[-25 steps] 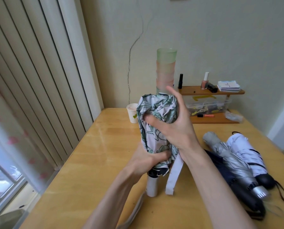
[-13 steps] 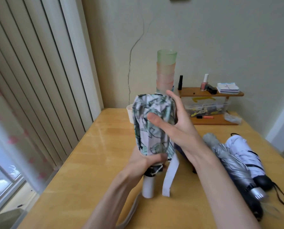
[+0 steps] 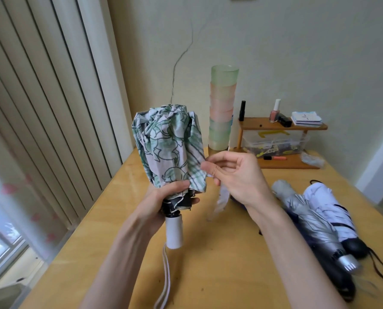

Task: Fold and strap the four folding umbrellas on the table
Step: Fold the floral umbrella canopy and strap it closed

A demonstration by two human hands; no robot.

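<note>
At frame centre, above the yellow wooden table [image 3: 219,268], a green-and-white leaf-printed folding umbrella [image 3: 170,150] is held upright. Its long axis runs 12 to 6 o'clock, canopy bunch at 12, white plastic handle [image 3: 174,230] at 6, and a white wrist cord [image 3: 166,270] hangs below. It is clear of the table.

The left hand [image 3: 163,199] is wrapped round the canopy's lower hem, just above the handle, with the fingers curled tight on the fabric. The folds above are loose and puffed, not rolled flat.

The right hand [image 3: 235,175] is placed at 3 o'clock of the umbrella, touching the canopy's edge. A white fabric strap [image 3: 222,197] is pinched between thumb and forefinger; its tail drops blurred toward 6 o'clock. The other fingers are loosely curled.

Judged step: the strap is to be drawn round the bundle. The umbrella lies at 9 o'clock from the pinching hand, so the strap would be carried across its axis while the left hand steadies it. The right hand is the one nearer the strap's free end. The loose folds may bulge out under the strap.

At 4 o'clock on the table, well apart, a silver folded umbrella [image 3: 308,217], a white folded umbrella with black trim [image 3: 328,208] and a dark umbrella [image 3: 337,275], partly hidden, are lying side by side, seemingly done.
</note>
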